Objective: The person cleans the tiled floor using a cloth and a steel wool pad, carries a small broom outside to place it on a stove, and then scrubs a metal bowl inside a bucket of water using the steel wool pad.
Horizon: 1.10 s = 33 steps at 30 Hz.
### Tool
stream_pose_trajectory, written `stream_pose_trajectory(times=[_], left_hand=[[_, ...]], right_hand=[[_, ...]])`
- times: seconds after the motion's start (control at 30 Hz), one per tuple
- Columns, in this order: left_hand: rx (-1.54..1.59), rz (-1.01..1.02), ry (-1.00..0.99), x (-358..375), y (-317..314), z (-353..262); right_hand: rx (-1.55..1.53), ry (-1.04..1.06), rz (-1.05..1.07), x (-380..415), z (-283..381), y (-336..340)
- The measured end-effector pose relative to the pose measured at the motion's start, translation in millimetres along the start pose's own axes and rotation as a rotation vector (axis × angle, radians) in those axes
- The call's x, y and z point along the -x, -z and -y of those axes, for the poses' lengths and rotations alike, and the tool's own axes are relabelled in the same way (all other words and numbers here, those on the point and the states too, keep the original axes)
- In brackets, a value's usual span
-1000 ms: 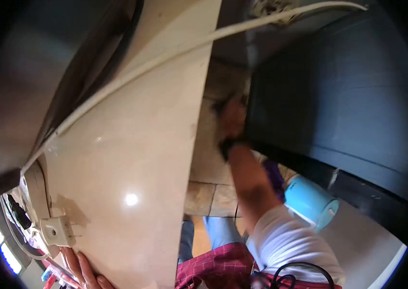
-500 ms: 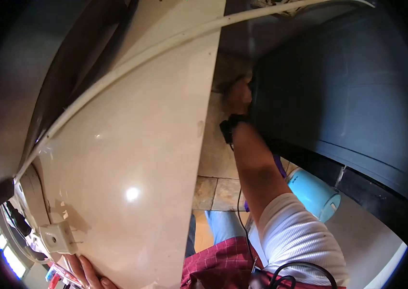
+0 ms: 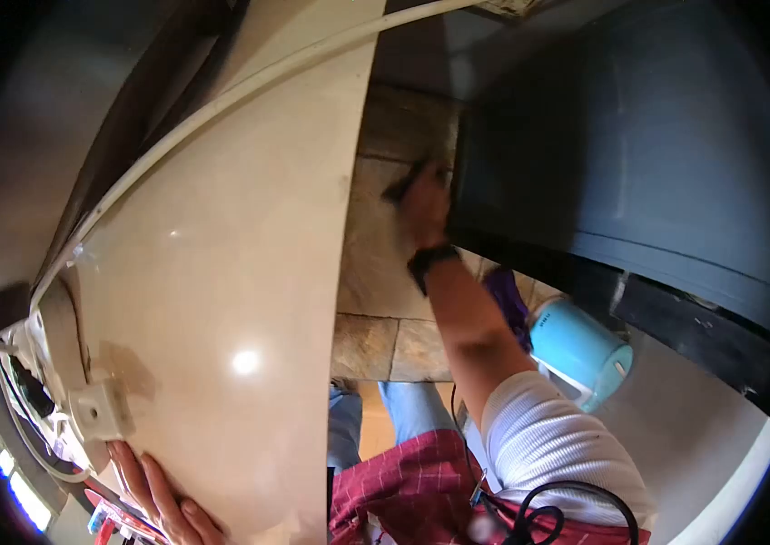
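Observation:
My right hand (image 3: 423, 204) reaches down over the stone-tiled surface (image 3: 362, 263), between the cream panel and a dark appliance. Its fingers are dim and blurred, beside a small dark object (image 3: 400, 184) that I cannot make out. A black band (image 3: 432, 262) is on that wrist. My left hand (image 3: 167, 500) rests on the lower left of the glossy cream panel (image 3: 240, 245), fingers apart, just below a cream socket box (image 3: 97, 411).
The dark appliance (image 3: 676, 163) fills the right side. A light-blue container (image 3: 580, 350) and a purple cloth (image 3: 506, 295) lie near my right forearm. A pale strip (image 3: 212, 127) curves along the panel's edge. Cables (image 3: 35, 391) hang at the left.
My right hand has moved left and toward me, away from the dark appliance's edge. The view has shifted, showing more of the purple cloth. My left hand stays on the panel.

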State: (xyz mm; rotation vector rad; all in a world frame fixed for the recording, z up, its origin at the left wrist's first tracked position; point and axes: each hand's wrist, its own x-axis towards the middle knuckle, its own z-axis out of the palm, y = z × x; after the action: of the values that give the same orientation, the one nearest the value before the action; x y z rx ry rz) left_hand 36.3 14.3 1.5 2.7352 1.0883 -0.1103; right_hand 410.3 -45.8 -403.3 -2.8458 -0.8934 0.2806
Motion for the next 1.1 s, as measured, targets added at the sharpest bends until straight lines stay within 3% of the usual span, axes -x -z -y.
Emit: stream_pose_trajectory(times=[0.07, 0.1, 0.17, 0.27, 0.33, 0.43, 0.47, 0.5, 0.6, 0.67, 0.7, 0.83, 0.87, 0.9, 0.93, 0.97, 1.03, 1.1], left_hand=[[0.063, -0.027, 0.021, 4.0, -1.6, 2.5], [0.075, -0.025, 0.017, 4.7, -0.1, 1.9], [0.053, -0.028, 0.036, 4.6, -0.1, 2.5], [0.028, -0.052, -0.019, 4.7, -5.2, 5.9], [0.068, -0.09, -0.02, 4.4, -11.8, 1.9], [0.047, -0.08, -0.042, 1.0, -16.6, -16.7], [0.04, -0.063, -0.024, 6.7, -9.8, 9.0], [0.049, -0.07, -0.032, 8.9, -11.4, 13.1], [0.062, -0.107, -0.031, 10.4, -13.8, 13.6], [0.027, -0.111, -0.039, 10.9, -14.0, 13.0], [0.018, -0.114, -0.058, 11.6, -13.9, 12.8], [0.112, -0.152, -0.063, 12.5, -20.0, 10.6], [0.123, -0.182, -0.043, 12.1, -22.1, 8.4], [0.125, -0.181, -0.054, 12.4, -23.4, 8.3], [0.122, -0.168, -0.055, 12.4, -22.7, 8.4], [0.113, -0.16, -0.055, 11.5, -21.5, 7.9], [0.107, -0.165, -0.055, 11.6, -20.6, 8.3], [0.116, -0.164, -0.052, 12.1, -20.5, 9.3]], right_hand=[[-0.009, -0.023, 0.052, 77.9, -3.6, -7.5], [-0.112, -0.178, 0.281, 107.2, -8.9, -5.3], [-0.059, -0.191, 0.333, 144.7, -13.4, 10.9], [-0.079, -0.088, 0.14, 109.3, -17.3, 13.1], [-0.163, -0.179, 0.217, 65.7, -0.1, 23.2], [-0.156, -0.143, 0.253, 80.2, -6.3, 25.1], [-0.05, 0.053, 0.183, 106.3, 1.0, 19.6], [-0.042, 0.047, 0.173, 130.3, -9.6, 10.9], [-0.018, -0.062, 0.103, 148.4, -44.6, 13.4], [-0.06, -0.281, 0.217, 133.8, -67.0, 33.4], [-0.074, -0.296, 0.21, 126.6, -70.0, 36.1], [-0.147, -0.497, -0.022, 117.4, -63.3, 21.7], [-0.071, -0.445, -0.085, 119.0, -47.8, -0.9], [-0.026, -0.356, 0.007, 119.3, -24.3, -5.1], [0.005, -0.199, -0.082, 125.7, 2.4, -3.6], [-0.008, -0.203, -0.088, 122.7, 7.5, 3.6], [-0.121, -0.065, 0.105, 119.5, 21.5, 11.1], [-0.098, -0.092, 0.02, 118.6, -18.1, 6.8]])
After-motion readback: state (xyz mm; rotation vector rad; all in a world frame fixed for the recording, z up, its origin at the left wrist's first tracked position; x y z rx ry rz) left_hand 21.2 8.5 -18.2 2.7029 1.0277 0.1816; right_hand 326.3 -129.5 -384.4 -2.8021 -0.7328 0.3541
